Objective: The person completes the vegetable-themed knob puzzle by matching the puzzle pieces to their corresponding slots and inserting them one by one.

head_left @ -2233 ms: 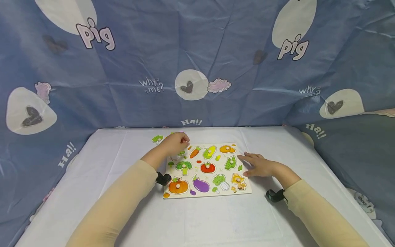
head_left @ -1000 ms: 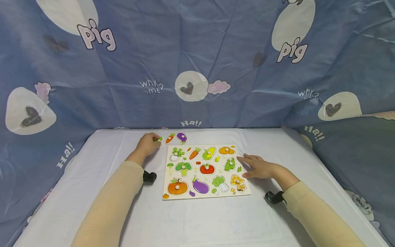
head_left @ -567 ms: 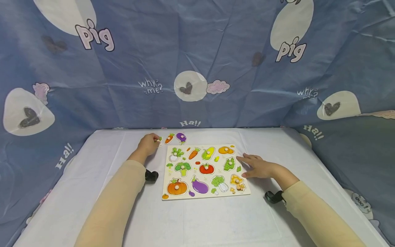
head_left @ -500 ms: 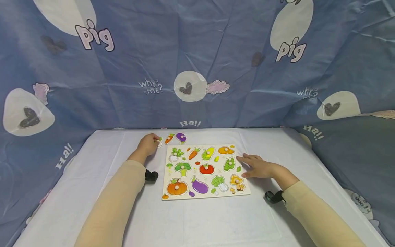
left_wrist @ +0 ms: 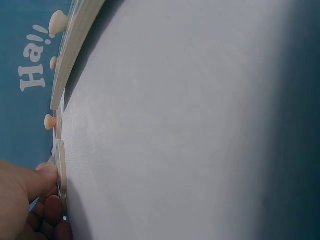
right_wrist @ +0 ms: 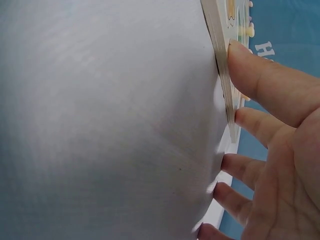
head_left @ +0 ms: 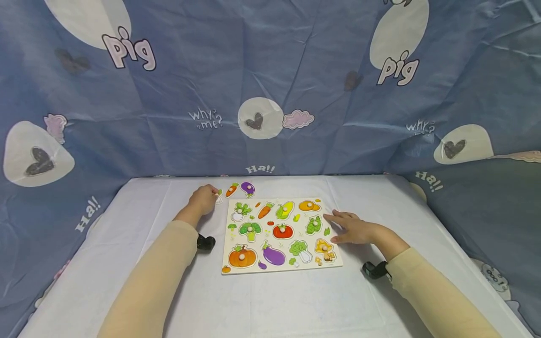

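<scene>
In the head view my left hand (head_left: 203, 199) is beyond the upper left corner of a vegetable knob-puzzle board (head_left: 270, 270). Its thumb and fingers pinch a small green-and-white leafy vegetable puzzle piece (head_left: 219, 197), partly hidden by the fingers. From the left wrist, that piece (left_wrist: 62, 167) shows edge-on, low over the white cloth. To its right lie a loose carrot piece (head_left: 232, 189) and a loose eggplant piece (head_left: 248, 188). My right hand (head_left: 351, 227) lies spread at the board's right edge, thumb and index fingertip touching it, other fingertips on the cloth.
Knobbed pieces sit in the board, among them a tomato (head_left: 283, 231), a pumpkin (head_left: 243, 257) and a broccoli (head_left: 251, 229). Its carrot, eggplant and leafy-green pictures have no knobs. A white cloth (head_left: 296, 305) covers the table; a blue printed curtain (head_left: 270, 61) hangs behind.
My left hand has gone from over the board's upper left corner leftward to the leafy vegetable piece, uncovering the loose carrot and eggplant. My right hand stays at the board's edge.
</scene>
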`<state>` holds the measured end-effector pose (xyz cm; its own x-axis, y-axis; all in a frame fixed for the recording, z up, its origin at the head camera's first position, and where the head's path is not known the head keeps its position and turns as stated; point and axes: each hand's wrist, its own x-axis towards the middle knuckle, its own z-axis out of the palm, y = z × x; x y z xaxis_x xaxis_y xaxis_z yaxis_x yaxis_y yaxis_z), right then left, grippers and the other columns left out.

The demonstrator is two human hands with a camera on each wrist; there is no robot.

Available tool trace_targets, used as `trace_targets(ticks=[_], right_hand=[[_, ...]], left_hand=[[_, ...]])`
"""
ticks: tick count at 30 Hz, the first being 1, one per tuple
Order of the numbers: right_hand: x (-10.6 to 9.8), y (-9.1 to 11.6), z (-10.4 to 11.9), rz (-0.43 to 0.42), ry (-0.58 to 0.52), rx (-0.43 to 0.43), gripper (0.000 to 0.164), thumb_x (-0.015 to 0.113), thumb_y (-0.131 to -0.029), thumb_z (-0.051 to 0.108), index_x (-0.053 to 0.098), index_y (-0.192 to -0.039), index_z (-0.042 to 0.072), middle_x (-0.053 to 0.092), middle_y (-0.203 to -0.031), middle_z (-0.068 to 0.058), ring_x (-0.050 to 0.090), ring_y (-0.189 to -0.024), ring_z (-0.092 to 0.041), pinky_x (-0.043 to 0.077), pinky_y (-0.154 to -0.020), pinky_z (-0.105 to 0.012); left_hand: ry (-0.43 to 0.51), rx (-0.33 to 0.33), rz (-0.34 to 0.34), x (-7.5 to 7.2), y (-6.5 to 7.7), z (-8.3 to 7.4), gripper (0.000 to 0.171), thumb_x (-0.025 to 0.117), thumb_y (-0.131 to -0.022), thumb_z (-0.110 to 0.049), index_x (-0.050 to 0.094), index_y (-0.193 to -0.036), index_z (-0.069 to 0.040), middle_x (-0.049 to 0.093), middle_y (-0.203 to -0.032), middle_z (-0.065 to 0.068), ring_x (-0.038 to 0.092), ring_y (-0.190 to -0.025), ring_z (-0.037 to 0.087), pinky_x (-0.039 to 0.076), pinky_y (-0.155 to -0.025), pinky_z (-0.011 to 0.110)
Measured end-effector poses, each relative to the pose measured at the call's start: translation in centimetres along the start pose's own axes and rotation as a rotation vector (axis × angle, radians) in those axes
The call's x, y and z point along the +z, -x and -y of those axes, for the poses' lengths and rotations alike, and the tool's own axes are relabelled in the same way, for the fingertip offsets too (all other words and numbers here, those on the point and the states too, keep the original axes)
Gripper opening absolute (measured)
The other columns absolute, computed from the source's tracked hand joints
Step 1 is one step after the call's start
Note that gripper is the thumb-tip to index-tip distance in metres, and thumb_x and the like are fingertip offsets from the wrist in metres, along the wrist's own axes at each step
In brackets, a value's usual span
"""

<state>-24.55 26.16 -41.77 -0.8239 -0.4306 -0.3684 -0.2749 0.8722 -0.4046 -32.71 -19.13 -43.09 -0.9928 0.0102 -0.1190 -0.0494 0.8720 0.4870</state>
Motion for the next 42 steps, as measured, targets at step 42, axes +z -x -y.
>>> trace_targets(ticks=[42], right_hand=[[0.1,-0.1,-0.4,-0.002,-0.007,0.002,0.084,0.067,-0.091,0.048,0.025,-0.159,0.021,0.01,-0.165,-0.022,0.008,-0.149,-0.05,0.016,-0.111,-0.075]], left_hand=[[0.029,0.318,-0.027,-0.1,7.2,-3.8,0.021,0.055,-0.102,-0.017,0.062,-0.118,-0.004,0.06,-0.107,0.012,0.055,-0.097,0.025,0.046,-0.089,0.041]])
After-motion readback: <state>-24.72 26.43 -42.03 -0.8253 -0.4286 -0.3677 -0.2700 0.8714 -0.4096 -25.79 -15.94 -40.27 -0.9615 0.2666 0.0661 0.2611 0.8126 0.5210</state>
